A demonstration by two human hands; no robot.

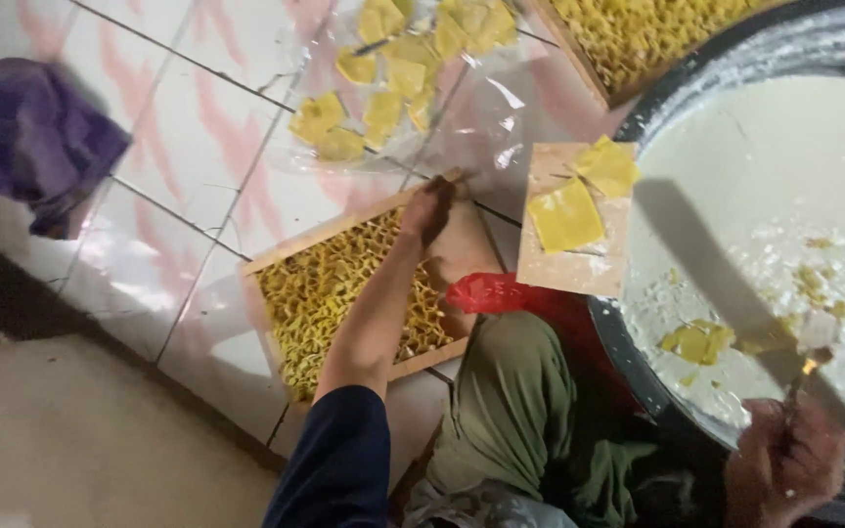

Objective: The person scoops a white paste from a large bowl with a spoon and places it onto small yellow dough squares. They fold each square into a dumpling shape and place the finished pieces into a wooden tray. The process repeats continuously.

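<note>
While over folded dumplings (344,293), left hand (429,208) at wooden tray (264,269).

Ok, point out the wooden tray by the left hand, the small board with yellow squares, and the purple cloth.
wooden tray (276,262): head view, upper left rim.
small board (547,277): head view, bare lower left corner.
purple cloth (26,132): head view, its middle.

A purple cloth (31,137) is located at 10 o'clock on the white-and-pink tiled floor (188,127). A clear plastic sheet (481,117) bearing yellow dough squares (383,88) is positioned at 12 o'clock. A red plastic bag (486,291) is found near centre. A second wooden tray (638,39) is seen at 1 o'clock.
</note>
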